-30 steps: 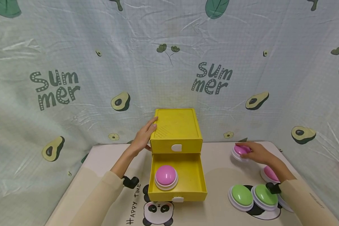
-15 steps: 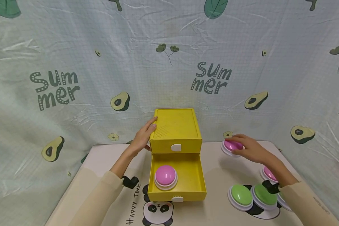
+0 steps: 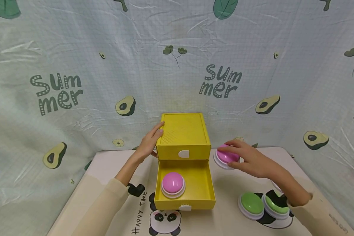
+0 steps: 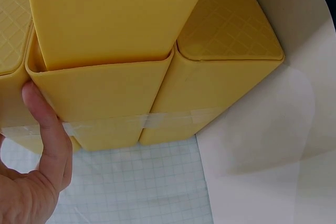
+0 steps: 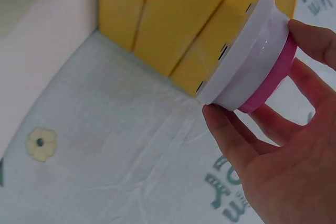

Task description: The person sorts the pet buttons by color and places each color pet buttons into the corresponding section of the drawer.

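A yellow drawer cabinet (image 3: pixel 184 129) stands at the back of the table, its lower drawer (image 3: pixel 200 182) pulled out. On the left side of that drawer sits a pink push button (image 3: pixel 173 183) with a white base. My left hand (image 3: pixel 148 143) rests against the cabinet's upper left side, fingers extended; the left wrist view has a fingertip touching the yellow wall. Right of the cabinet, my right hand (image 3: pixel 252 160) holds a second pink push button (image 3: pixel 227 157) above the table. In the right wrist view, thumb and fingers grip this button (image 5: pixel 252 66) around its rim, its base facing the cabinet.
Two green push buttons (image 3: pixel 252 204) stand at the right front over a panda print. Another white-based button (image 3: pixel 275 186) is mostly hidden behind the right forearm. A patterned sheet (image 3: pixel 183 78) hangs close behind the cabinet.
My right hand has carried the pink push button leftward, from the table's back right to beside the cabinet. The left hand, cabinet and drawer have stayed put.
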Motion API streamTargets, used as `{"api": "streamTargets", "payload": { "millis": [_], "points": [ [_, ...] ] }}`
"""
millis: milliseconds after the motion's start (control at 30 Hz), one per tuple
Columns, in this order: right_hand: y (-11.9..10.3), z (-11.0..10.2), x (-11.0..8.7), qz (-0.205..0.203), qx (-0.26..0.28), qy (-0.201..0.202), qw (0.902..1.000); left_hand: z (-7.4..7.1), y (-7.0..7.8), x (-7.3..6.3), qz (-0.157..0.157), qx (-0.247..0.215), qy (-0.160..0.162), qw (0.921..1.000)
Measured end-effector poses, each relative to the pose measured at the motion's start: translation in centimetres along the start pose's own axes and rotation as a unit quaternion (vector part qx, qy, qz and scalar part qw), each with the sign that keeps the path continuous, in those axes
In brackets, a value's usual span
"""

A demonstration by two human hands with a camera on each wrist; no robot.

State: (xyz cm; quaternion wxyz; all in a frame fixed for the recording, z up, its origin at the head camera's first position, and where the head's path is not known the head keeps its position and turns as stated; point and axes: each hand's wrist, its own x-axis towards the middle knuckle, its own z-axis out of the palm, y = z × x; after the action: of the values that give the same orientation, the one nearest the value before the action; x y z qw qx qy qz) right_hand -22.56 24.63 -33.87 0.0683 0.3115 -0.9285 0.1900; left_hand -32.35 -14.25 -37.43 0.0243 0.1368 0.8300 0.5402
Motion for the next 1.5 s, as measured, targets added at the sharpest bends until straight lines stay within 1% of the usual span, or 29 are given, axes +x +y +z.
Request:
{"api": "streamTargets", "payload": {
  "millis": [133, 233, 367, 533, 767, 967, 1100, 1333, 1400, 1500],
  "points": [
    [-1.8, 0.1, 0.1, -0.03, -0.003, -0.006, 0.9995, 0.0, 0.1, -0.1, -0.001, 0.0, 0.001, 1.0],
    [-2.9, 0.4, 0.2, -0.048, 0.006, -0.013, 0.9988, 0.0, 0.1, -0.1, -0.002, 0.002, 0.003, 1.0],
    [-3.9, 1.2, 0.4, -0.05, 0.022, -0.033, 0.9979, 0.0, 0.1, -0.1, -0.002, 0.004, 0.003, 1.0],
    [-4.8, 2.5, 1.2, -0.056, 0.036, -0.051, 0.9965, 0.0, 0.0, 0.0, -0.001, 0.002, 0.003, 1.0],
    [-5.5, 4.0, 2.2, -0.049, 0.057, -0.07, 0.9947, 0.1, 0.0, 0.0, 0.0, -0.005, -0.001, 1.0],
    [-5.8, 4.7, 2.8, -0.057, 0.054, -0.073, 0.9942, 0.0, -0.1, 0.1, 0.006, -0.017, -0.004, 0.9998],
    [-5.8, 5.2, 3.0, -0.054, 0.039, -0.072, 0.9952, 0.0, 0.3, 0.0, 0.001, -0.02, -0.009, 0.9998],
    [-5.7, 6.2, 3.2, -0.057, -0.004, -0.065, 0.9963, -0.2, 1.7, -0.6, -0.014, -0.015, -0.019, 0.9996],
    [-5.7, 6.4, 3.2, -0.061, -0.011, -0.063, 0.9961, -0.2, 1.7, -0.6, -0.016, -0.014, -0.018, 0.9996],
    [-5.6, 6.8, 3.2, -0.064, -0.017, -0.061, 0.9959, -0.1, 1.0, -0.3, -0.012, -0.018, -0.014, 0.9997]
  ]
}}
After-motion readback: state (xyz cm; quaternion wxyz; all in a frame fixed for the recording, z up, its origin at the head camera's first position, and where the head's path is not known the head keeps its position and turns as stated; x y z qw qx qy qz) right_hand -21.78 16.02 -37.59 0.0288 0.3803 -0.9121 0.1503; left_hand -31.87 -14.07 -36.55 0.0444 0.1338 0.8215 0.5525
